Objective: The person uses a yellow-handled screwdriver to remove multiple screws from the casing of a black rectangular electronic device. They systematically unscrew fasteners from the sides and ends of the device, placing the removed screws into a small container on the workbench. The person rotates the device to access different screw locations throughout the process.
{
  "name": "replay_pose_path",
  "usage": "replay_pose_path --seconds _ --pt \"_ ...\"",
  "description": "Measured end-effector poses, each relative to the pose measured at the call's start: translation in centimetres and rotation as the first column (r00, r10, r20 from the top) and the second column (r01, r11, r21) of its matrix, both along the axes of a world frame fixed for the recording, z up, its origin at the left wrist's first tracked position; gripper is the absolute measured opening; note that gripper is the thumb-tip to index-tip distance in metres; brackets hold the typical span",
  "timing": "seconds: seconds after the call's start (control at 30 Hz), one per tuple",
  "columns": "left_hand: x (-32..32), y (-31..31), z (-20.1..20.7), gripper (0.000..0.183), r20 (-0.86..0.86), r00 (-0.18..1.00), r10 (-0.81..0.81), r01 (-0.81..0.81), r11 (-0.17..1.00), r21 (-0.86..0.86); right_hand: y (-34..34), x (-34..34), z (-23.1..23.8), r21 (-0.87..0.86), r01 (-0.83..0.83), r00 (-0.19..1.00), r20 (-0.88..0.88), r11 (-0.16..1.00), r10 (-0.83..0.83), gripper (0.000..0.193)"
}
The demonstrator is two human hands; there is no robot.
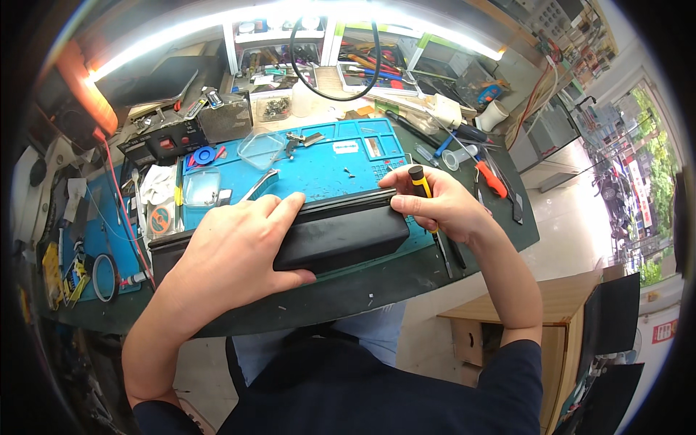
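Long black box-shaped casing (344, 239) with a ridged upper edge, held across the near side of a blue work mat (312, 170) on the dark tabletop (348, 299). Clasped over its left part by the left grip (243, 235); pinched at its right end by the right grip (444, 203), also grasping a slim yellow-and-black screwdriver (422, 185). Beyond, on the mat, a clear plastic tray (262, 151); farther right, an orange-handled tool (491, 179).

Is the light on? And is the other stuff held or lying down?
Long white tube light: on.
Long black plastic device: gripped by left hand and right hand.
Slim yellow-and-black tool: in the right hand.
Flat blue mat: scattered with tiny parts.
Orange-handled tool: lying down, unheld.
Black cable: looped.
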State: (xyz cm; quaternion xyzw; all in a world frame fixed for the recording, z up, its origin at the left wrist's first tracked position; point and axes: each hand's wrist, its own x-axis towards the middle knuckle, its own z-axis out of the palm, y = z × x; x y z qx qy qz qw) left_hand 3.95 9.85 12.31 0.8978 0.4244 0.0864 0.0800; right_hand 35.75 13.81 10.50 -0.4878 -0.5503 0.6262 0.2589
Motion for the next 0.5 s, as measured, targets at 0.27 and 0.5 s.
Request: replay_pose_path --seconds 0.27,0.5 --pt "-0.3 0.9 -0.1 0.085 0.066 0.998 0.025 -0.016 0.991 -0.132 -2.6 0.8 0.9 0.506 0.385 0.921 -0.158 0.772 -0.356 0.023" --pt "-0.2 1.3 0.2 0.088 0.021 0.998 0.062 -0.056 0.978 -0.201 -6.8 0.8 0.1 0.935 0.224 0.960 -0.164 0.274 -0.226 0.026"
